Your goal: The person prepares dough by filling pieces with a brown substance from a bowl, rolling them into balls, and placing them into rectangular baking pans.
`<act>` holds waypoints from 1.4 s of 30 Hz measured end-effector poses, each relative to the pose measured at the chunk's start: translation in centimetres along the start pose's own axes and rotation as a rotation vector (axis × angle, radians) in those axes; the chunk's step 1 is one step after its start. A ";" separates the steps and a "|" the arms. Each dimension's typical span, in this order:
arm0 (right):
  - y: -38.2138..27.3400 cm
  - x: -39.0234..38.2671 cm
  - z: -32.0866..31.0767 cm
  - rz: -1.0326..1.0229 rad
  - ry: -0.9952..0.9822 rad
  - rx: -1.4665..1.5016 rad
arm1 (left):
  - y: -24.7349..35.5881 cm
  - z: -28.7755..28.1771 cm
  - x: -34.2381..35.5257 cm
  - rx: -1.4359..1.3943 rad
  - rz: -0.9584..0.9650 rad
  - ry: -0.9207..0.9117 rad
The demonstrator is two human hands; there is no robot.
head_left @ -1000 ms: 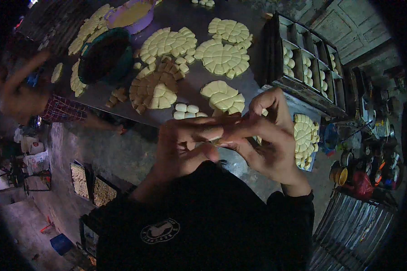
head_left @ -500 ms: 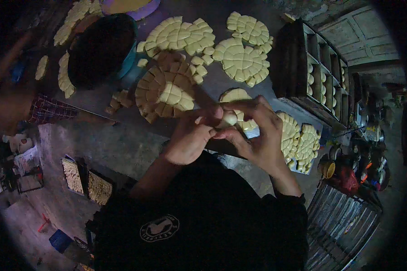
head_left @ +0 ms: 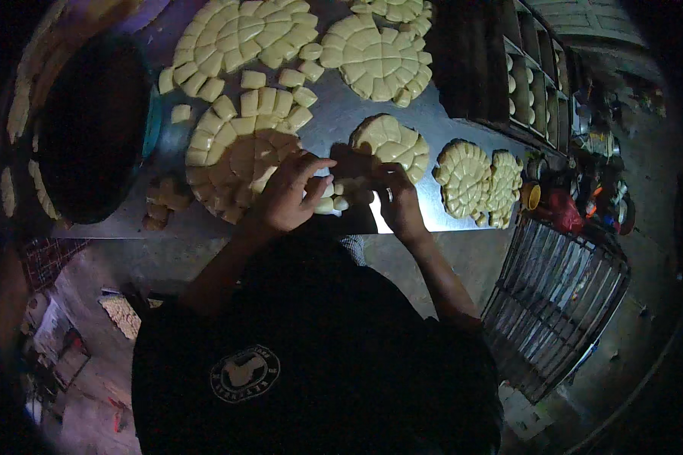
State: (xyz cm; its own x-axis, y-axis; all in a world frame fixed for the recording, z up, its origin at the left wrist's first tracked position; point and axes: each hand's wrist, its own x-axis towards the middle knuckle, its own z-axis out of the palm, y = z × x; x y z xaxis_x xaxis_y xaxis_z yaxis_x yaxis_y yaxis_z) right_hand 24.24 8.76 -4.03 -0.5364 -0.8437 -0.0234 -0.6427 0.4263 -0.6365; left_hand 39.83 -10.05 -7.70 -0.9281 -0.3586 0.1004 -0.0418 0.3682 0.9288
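Note:
Over the near edge of the metal table my left hand point(head_left: 290, 191) is open, its thumb apart from the stretched fingers. Beside its fingertips lie small rounded dough pieces point(head_left: 340, 203). My right hand point(head_left: 399, 203) is open too, with loosely bent fingers at the near side of a pale dough round point(head_left: 391, 145) scored into pieces. Nothing shows between its fingers, though shadow darkens them. Left of my left hand sits a large cut dough round point(head_left: 212, 152), partly in shadow, with loose dough pieces point(head_left: 291, 77) at its far side.
More cut dough rounds point(head_left: 239, 36) lie farther back, others point(head_left: 463, 178) to the right. A dark tub point(head_left: 150, 125) with a teal side stands left. At the back right is a wooden rack point(head_left: 535, 76) holding pale dough balls. A slatted frame point(head_left: 558, 303) stands right of the table.
My hands were together around a pale dough ball; now they are apart and lower, and the ball has left their fingers. The view has shifted, bringing the table's near edge into sight.

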 end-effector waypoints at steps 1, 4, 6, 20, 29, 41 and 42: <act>1.0 -0.5 0.7 -0.024 -0.110 -0.002 | 0.4 -0.1 -0.1 0.061 0.009 -0.022; -0.3 0.1 -0.3 -0.111 -0.080 -0.327 | 3.3 -0.7 -1.9 0.174 -0.022 0.015; -0.3 -0.2 -1.1 -0.149 -0.128 -0.245 | 3.7 0.7 -3.1 0.288 -0.212 -0.065; 10.5 4.3 1.9 -0.241 -0.487 -0.057 | 0.0 1.0 -2.5 0.518 -0.489 -0.541; 17.7 -1.8 -13.0 0.458 -0.959 1.789 | 17.8 9.7 14.0 -0.049 -0.470 -0.545; 34.2 3.2 -46.9 0.282 0.192 0.756 | 32.9 29.0 36.2 0.058 0.117 -0.215; 36.1 3.7 -46.8 0.259 0.223 0.606 | 32.5 30.4 36.4 0.108 0.113 -0.244</act>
State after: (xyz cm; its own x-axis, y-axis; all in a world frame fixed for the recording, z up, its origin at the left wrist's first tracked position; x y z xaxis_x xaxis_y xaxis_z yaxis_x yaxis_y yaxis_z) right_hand -26.54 36.29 8.98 -0.7725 -0.6245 -0.1151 -0.0948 0.2926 -0.9515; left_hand -6.55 14.92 15.35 -0.9901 -0.0982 0.1000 0.0397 0.4878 0.8720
